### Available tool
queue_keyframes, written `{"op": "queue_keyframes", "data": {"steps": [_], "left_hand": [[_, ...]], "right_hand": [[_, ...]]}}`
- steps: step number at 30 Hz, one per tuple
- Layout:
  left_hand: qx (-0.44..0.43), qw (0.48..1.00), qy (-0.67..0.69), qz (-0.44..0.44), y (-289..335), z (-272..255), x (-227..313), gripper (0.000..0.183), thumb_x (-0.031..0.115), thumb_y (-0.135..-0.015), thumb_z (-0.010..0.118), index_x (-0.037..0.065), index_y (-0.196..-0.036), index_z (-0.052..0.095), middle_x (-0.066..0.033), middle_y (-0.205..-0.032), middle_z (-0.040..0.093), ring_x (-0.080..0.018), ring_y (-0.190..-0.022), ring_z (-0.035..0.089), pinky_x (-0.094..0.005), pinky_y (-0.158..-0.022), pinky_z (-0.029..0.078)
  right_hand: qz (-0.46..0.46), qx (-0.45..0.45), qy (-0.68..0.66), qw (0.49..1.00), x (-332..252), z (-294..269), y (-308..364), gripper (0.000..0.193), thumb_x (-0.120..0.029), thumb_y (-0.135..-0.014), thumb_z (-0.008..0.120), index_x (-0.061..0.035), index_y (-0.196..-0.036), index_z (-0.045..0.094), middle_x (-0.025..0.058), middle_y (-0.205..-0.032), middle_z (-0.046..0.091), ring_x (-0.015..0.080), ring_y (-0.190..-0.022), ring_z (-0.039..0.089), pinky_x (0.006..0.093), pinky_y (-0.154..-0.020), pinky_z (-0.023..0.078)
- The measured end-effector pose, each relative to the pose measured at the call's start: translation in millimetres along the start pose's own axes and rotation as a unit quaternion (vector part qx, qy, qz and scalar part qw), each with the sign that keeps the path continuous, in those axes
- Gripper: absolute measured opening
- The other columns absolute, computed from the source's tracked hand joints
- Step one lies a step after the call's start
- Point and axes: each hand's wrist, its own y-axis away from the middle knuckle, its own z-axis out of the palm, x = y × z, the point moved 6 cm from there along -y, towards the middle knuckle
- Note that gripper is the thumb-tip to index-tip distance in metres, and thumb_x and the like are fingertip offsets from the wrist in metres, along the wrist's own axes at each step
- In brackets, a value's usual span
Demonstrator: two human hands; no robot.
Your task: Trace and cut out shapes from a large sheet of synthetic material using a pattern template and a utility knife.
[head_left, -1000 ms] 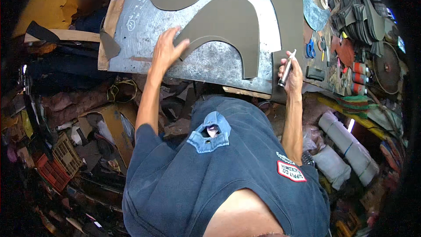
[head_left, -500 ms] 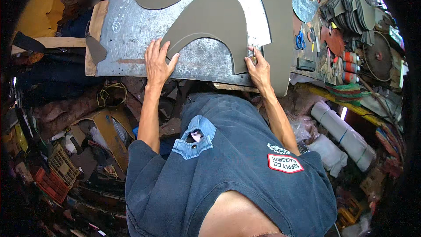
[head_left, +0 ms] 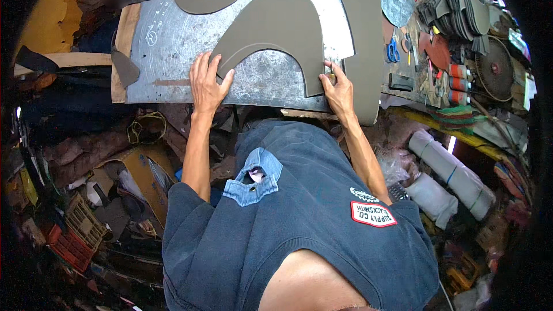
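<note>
An arch-shaped piece of grey-brown sheet material [head_left: 282, 20] lies flat on a scratched metal-topped board [head_left: 164, 46]. My left hand [head_left: 208, 83] rests at its left tip, fingers spread and flat, the fingertips on or against the edge. At the right leg of the piece, my right hand [head_left: 339, 93] is closed around a small slim knife [head_left: 330, 75], mostly hidden by the fingers. Its thin tip points away from me. Round the far and right sides runs the larger sheet [head_left: 366, 40] of the same material, with a curved gap of bare metal between.
Right of the board, a bench carries blue-handled scissors [head_left: 393, 50], a dark block [head_left: 401, 83], orange-and-white bottles [head_left: 459, 84] and stacked cut pieces [head_left: 452, 3]. Rolled plastic-wrapped material [head_left: 452, 173] lies low at the right. A cardboard box [head_left: 144, 178] stands at the lower left.
The whole view has shifted slightly. Both hands keep nearly the same places on the piece, and the knife shows a little more upright in my right fingers.
</note>
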Motion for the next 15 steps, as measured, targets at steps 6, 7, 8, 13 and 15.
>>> {"op": "queue_keyframes", "data": {"steps": [6, 7, 8, 13, 15], "left_hand": [[0.004, 1.000, -0.003, 0.003, 2, 1, -3, 0.051, 0.027, -0.077, 0.078, 0.003, -0.119, 0.061, -0.0204, -0.130, 0.056, -0.0397, -0.126, 0.048, -0.0502, -0.105, 0.037], [0.004, 1.000, -0.005, 0.001, 2, 1, -3, 0.051, 0.027, -0.077, 0.078, 0.003, -0.119, 0.061, -0.0204, -0.130, 0.056, -0.0397, -0.126, 0.048, -0.0502, -0.105, 0.037], [-0.003, 1.000, -0.006, -0.002, 3, -2, -4, 0.053, 0.028, -0.077, 0.078, 0.003, -0.120, 0.061, -0.0207, -0.131, 0.055, -0.0399, -0.126, 0.048, -0.0503, -0.105, 0.037], [0.011, 0.999, 0.020, -0.032, 5, -12, -2, 0.060, 0.035, -0.074, 0.081, 0.003, -0.121, 0.060, -0.0216, -0.133, 0.053, -0.0408, -0.128, 0.046, -0.0508, -0.106, 0.036], [0.005, 0.999, 0.013, -0.043, 11, -10, -6, 0.060, 0.035, -0.073, 0.082, 0.003, -0.120, 0.061, -0.0211, -0.133, 0.053, -0.0405, -0.128, 0.045, -0.0508, -0.107, 0.036]], "right_hand": [[-0.046, 0.024, 0.036, 0.998, -13, 2, -1, 0.040, -0.013, -0.087, 0.068, -0.0105, -0.127, 0.060, 0.0147, -0.104, 0.071, 0.0218, -0.089, 0.071, 0.0351, -0.079, 0.056], [-0.014, 0.012, 0.048, 0.999, -14, 1, -2, 0.040, -0.013, -0.087, 0.069, -0.0110, -0.127, 0.061, 0.0141, -0.101, 0.071, 0.0209, -0.087, 0.070, 0.0345, -0.078, 0.056], [0.015, -0.002, 0.058, 0.998, -14, 4, -3, 0.040, -0.014, -0.087, 0.069, -0.0115, -0.127, 0.061, 0.0136, -0.098, 0.071, 0.0199, -0.084, 0.069, 0.0339, -0.077, 0.055], [-0.012, 0.025, 0.045, 0.999, -3, 0, -2, 0.039, -0.014, -0.088, 0.068, -0.0134, -0.127, 0.063, 0.0104, -0.090, 0.071, 0.0158, -0.078, 0.067, 0.0326, -0.072, 0.054], [0.010, 0.017, 0.048, 0.999, -4, -1, -1, 0.039, -0.013, -0.088, 0.068, -0.0135, -0.127, 0.063, 0.0094, -0.089, 0.070, 0.0153, -0.078, 0.067, 0.0320, -0.072, 0.054]]}}
